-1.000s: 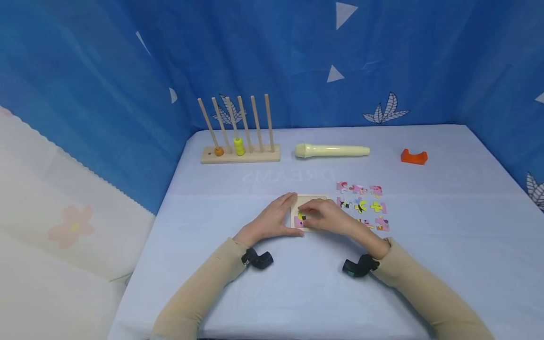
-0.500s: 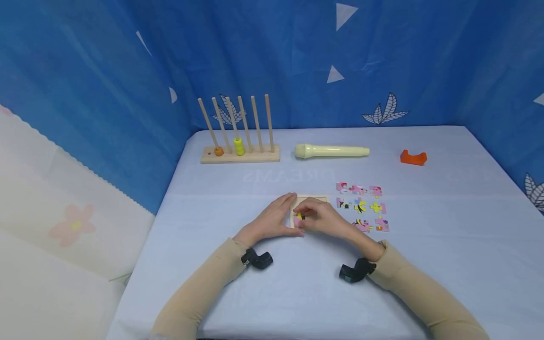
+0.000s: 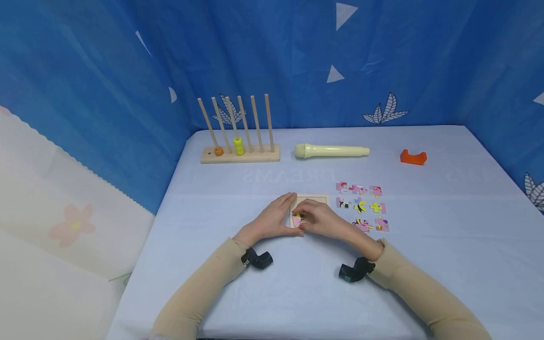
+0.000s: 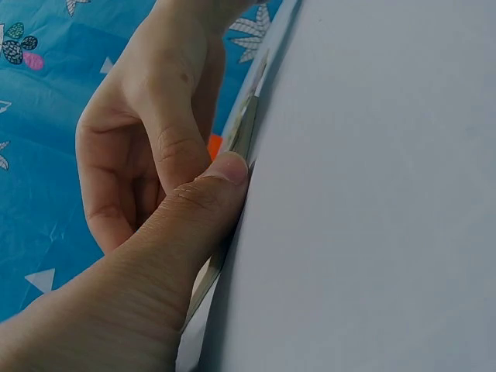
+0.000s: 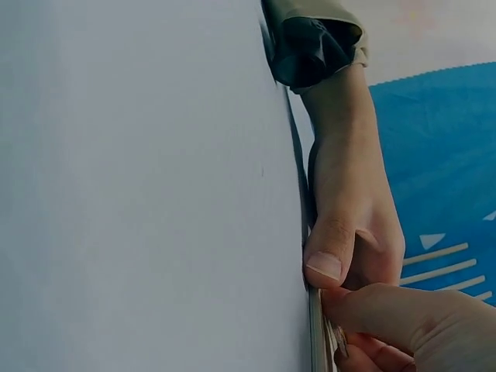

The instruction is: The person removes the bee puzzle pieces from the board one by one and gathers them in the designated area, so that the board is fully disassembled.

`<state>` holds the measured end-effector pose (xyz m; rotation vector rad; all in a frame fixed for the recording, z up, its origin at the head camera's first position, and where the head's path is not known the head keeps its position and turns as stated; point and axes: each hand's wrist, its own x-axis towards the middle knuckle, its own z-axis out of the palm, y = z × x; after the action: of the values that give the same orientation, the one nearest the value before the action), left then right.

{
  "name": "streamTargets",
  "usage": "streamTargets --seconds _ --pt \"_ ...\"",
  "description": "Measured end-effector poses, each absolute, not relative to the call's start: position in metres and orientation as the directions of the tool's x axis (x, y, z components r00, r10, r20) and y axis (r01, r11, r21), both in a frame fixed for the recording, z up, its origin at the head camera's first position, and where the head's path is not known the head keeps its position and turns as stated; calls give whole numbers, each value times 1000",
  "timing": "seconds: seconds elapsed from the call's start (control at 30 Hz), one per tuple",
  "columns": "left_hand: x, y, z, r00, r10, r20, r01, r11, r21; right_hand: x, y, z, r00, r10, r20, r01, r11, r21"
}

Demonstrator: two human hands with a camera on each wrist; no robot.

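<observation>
A shallow wooden puzzle tray [image 3: 311,197] lies on the table in the head view. My left hand [image 3: 272,219] holds it at the left side, thumb along the front edge and fingers toward the back corner. My right hand [image 3: 321,218] reaches over the tray, its thumb and fingers pinching a pink, yellow and black puzzle piece [image 3: 297,220] at the front left corner. Whether the piece lies flat there is hidden by the fingers. In the left wrist view, the left thumb [image 4: 209,190] presses the tray's edge. The right wrist view shows both hands meeting there.
Several loose puzzle pieces [image 3: 360,206] lie in rows right of the tray. Behind stand a wooden peg rack [image 3: 240,159] with orange and yellow beads, a pale yellow toy microphone [image 3: 332,150] and an orange U-shaped block [image 3: 413,157]. A blue curtain [image 3: 276,56] hangs at the back.
My right hand has shifted slightly left over the tray with the piece between its fingers. A front-row loose piece it partly covered now shows more fully. The left hand stays put.
</observation>
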<state>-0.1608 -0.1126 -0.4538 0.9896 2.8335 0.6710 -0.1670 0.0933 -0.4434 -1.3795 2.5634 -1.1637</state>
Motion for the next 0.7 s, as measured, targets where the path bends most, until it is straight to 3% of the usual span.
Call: streamTargets --seconds 0.17,0.37,0.53,0.7 --pt "-161 -111 -454 -791 607 81 577 694 430 -167 100 -438 -649 -698 303 -690 372 -620" --pt "-161 -110 -455 -800 597 58 563 714 416 -163 134 -422 -741 -631 229 -583 436 -685" --pt "-160 -112 -453 -811 584 44 544 723 427 -160 168 -423 -794 -583 169 -534 539 -651" --pt "-159 -115 -454 -820 572 38 528 727 439 -156 187 -430 -809 -565 163 -528 576 -625"
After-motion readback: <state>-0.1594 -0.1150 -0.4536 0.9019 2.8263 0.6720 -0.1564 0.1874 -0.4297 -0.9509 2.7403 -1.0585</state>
